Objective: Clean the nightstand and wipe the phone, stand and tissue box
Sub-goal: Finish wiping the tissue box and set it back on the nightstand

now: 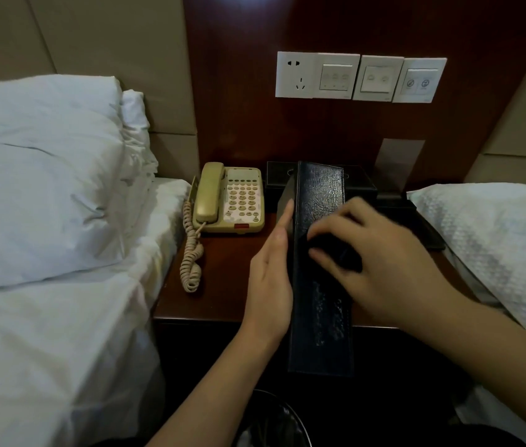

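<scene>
Midway, seemingly: dark wooden nightstand [222, 269] between two white beds, carrying a beige corded phone [229, 198] at its back left, untouched, and a black tissue box [279, 175] against the back wall just right of the phone. Front and centre on the nightstand, a long black leather-look stand [319, 201], overhanging the front edge, steadied by the left hand [271, 279] with straight fingers flat against its left side. Upon the stand, the right hand [381, 262], blurred, fingers curled on a dark cloth [326, 246] and rubbing; phone, tissue box and nightstand top probably left to wipe.
</scene>
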`<state>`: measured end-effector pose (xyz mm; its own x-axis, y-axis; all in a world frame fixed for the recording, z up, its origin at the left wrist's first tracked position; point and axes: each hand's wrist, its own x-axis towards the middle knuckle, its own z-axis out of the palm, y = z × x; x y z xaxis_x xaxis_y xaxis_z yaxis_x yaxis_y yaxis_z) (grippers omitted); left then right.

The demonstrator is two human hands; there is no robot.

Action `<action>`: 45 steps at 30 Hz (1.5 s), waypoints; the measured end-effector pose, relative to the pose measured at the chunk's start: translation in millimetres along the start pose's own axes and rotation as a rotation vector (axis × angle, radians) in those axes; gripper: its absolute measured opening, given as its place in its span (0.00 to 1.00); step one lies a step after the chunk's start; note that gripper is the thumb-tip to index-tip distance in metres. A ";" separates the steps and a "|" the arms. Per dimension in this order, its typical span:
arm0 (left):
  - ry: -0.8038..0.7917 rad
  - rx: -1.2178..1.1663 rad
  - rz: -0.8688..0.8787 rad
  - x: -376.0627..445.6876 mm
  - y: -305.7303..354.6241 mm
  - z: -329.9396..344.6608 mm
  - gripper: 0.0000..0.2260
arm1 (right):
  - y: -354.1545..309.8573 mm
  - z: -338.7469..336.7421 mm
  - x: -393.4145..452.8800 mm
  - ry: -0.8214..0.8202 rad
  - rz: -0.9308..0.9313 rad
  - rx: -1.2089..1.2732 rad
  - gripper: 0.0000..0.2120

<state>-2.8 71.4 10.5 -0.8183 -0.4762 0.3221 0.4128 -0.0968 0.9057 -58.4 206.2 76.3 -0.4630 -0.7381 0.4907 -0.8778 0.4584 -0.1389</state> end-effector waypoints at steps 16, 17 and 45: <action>-0.061 0.030 0.008 0.4 -3.7 -3.3 0.24 | -13.5 -2.2 -16.6 -0.154 -0.162 0.034 0.11; -0.052 0.033 0.008 1.3 -4.3 -2.8 0.26 | -11.1 -2.1 -11.4 -0.122 -0.132 0.027 0.11; -0.045 0.134 -0.075 5.4 7.2 -3.4 0.21 | -13.1 2.5 -24.4 -0.062 0.024 0.072 0.11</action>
<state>-2.9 65.1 17.8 -0.8631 -0.4322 0.2611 0.2949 -0.0116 0.9555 -36.0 216.9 64.0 -0.4889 -0.7575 0.4326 -0.8718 0.4413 -0.2125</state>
